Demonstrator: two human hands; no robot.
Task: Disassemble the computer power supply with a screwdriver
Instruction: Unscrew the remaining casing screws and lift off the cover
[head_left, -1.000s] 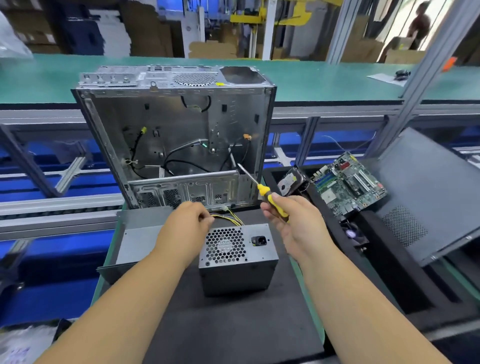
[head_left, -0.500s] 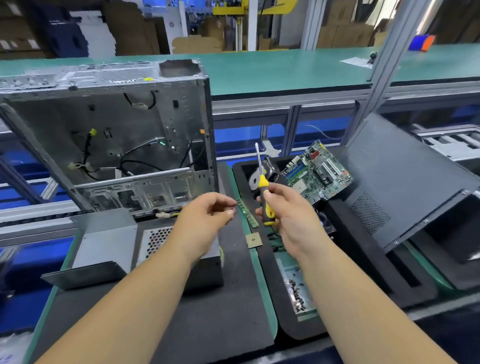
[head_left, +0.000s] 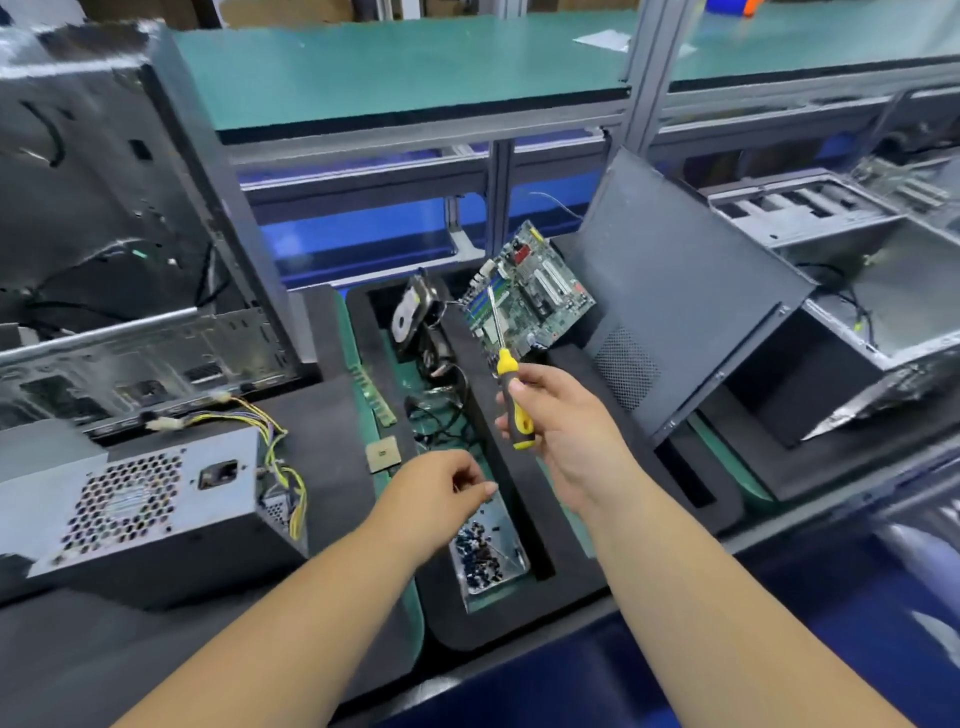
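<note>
The power supply (head_left: 150, 506), a grey metal box with a honeycomb fan grille and a mains socket on its upward face, lay on the dark mat of the table (head_left: 322, 415) at the left, with a bundle of yellow and black wires (head_left: 275, 447) running from its far right corner toward the open computer case (head_left: 130, 234) standing just behind it. The right hand (head_left: 561, 421) held the screwdriver (head_left: 506, 374) up in the air, fingers and thumb curled round its yellow and black handle, the shaft pointing up and slightly left in front of the green motherboard (head_left: 535, 296) that leaned in the black foam tray (head_left: 519, 613). The left hand (head_left: 441, 493) hovered over a small clear container of dark screws (head_left: 485, 553) in the near part of that tray, its grip pressed together at thumb and forefinger tips; whether it pinched a screw could not be told. Both hands were well apart from the power supply. Beside the left hand, on the green strip between mat and tray, lay a square processor chip (head_left: 383, 453) and, farther back, a memory stick (head_left: 371, 389). A hard drive (head_left: 410, 314) and tangled black cables sat in the far part of the tray. A dark side panel (head_left: 675, 291) leaned at the right, with another open case (head_left: 857, 270) beyond it.
</note>
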